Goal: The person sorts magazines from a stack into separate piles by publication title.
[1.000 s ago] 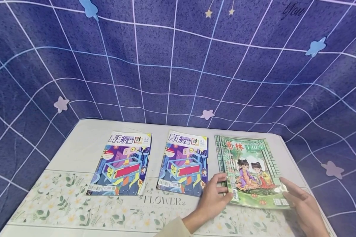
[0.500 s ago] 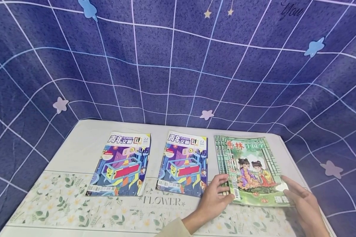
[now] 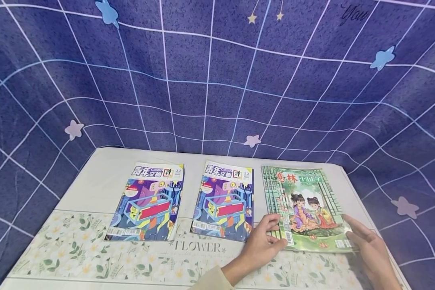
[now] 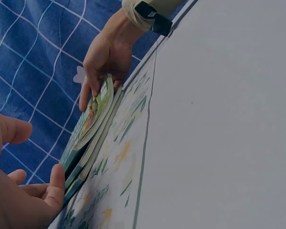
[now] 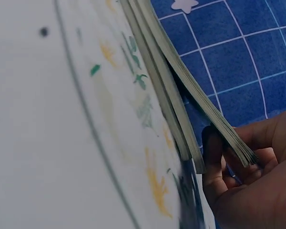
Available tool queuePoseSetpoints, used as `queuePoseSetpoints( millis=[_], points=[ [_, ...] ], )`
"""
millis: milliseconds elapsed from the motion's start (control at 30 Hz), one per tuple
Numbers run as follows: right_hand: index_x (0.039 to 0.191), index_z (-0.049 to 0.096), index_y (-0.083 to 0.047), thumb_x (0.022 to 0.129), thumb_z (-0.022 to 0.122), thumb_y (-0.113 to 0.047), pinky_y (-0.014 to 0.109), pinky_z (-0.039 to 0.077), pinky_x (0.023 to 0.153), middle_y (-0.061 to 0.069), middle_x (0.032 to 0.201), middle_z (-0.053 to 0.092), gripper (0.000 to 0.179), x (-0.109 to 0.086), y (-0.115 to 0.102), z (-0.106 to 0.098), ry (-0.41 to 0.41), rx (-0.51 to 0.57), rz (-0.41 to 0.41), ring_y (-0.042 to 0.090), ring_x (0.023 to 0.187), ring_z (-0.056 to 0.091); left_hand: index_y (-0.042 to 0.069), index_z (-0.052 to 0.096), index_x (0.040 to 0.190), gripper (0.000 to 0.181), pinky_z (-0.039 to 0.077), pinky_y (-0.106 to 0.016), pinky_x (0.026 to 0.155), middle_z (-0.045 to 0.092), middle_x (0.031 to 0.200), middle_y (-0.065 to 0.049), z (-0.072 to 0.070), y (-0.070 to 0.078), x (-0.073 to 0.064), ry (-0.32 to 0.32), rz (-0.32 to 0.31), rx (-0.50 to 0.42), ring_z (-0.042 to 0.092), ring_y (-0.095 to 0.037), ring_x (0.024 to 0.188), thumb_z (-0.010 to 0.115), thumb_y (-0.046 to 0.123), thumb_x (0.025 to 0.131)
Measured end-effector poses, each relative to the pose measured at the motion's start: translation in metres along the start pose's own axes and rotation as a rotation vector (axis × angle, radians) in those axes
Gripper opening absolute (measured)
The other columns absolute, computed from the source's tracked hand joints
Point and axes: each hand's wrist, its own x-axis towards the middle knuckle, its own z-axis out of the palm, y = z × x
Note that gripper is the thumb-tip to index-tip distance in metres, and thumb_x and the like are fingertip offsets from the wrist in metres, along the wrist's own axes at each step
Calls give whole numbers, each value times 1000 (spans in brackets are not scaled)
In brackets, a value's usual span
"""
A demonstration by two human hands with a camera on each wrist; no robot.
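A stack of green magazines point(image 3: 308, 209) with two cartoon figures on the top cover lies at the right of the table. Its left edges are fanned out. My right hand point(image 3: 373, 251) pinches the lower right part of the top magazine. In the right wrist view, the fingers are curled round that magazine's corner point(image 5: 229, 138), which is lifted off two magazines point(image 5: 174, 114) below. My left hand point(image 3: 262, 243) is at the stack's lower left edge, its fingertips against the side. Seen from the left wrist, its fingers point(image 4: 57, 186) are loosely spread beside the edges.
Two matching purple-and-blue magazines, a middle one point(image 3: 222, 201) and a left one point(image 3: 145, 203), lie face up to the left of the stack. The white table point(image 3: 90, 177) carries a flowered band. Behind it and at both sides hangs a blue gridded cloth point(image 3: 188, 100).
The top magazine's lower edge has moved slightly up and away from me, and the stack's left edges are spread a little wider. Both hands stay nearly in place.
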Motion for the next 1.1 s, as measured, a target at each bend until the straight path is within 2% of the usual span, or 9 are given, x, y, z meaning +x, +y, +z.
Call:
queuePoseSetpoints(
  millis=[100, 267, 433, 733, 933, 1100],
  points=[
    [161, 58, -20, 109, 67, -4, 8, 54, 86, -38, 117, 67, 55, 0, 1, 2, 55, -133, 2, -18, 108, 64, 6, 53, 157, 67, 59, -24, 96, 59, 160, -18, 0, -1, 0, -2, 0, 3, 68, -31, 130, 80, 8, 96],
    [166, 48, -10, 111, 65, -7, 8, 53, 84, -43, 111, 59, 58, 0, 1, 5, 107, -325, 14, -22, 101, 59, 7, 53, 156, 67, 60, -24, 95, 59, 160, -18, 0, -2, 1, 1, -9, 3, 68, -31, 130, 80, 7, 95],
    [166, 44, 0, 111, 63, -9, 8, 52, 84, -46, 113, 56, 59, 0, 2, 7, 117, -413, 24, -20, 100, 59, 7, 53, 156, 67, 60, -24, 95, 59, 160, -18, 0, -2, 1, -1, -15, -2, 68, -32, 131, 80, 6, 95],
    [166, 44, 2, 113, 63, -12, 9, 53, 83, -49, 115, 52, 58, 1, 4, 8, 116, -454, 12, -21, 99, 58, 8, 54, 156, 67, 60, -23, 94, 59, 159, -18, -1, -2, 1, -5, -20, -6, 68, -31, 130, 81, 5, 95],
    [167, 43, 0, 113, 64, -16, 4, 47, 85, -49, 116, 50, 60, 1, 3, 9, 107, -478, 31, -25, 100, 54, 8, 54, 156, 67, 60, -24, 93, 59, 159, -17, -1, -2, 1, -16, -30, 3, 70, -29, 127, 81, 6, 96],
    [168, 43, 0, 113, 65, -18, 5, 47, 85, -48, 114, 51, 61, 1, 3, 9, 107, -480, 53, -23, 98, 56, 8, 53, 157, 66, 60, -23, 93, 58, 161, -16, -2, -2, 1, -23, -34, -2, 66, -31, 133, 81, 7, 97]
  ],
)
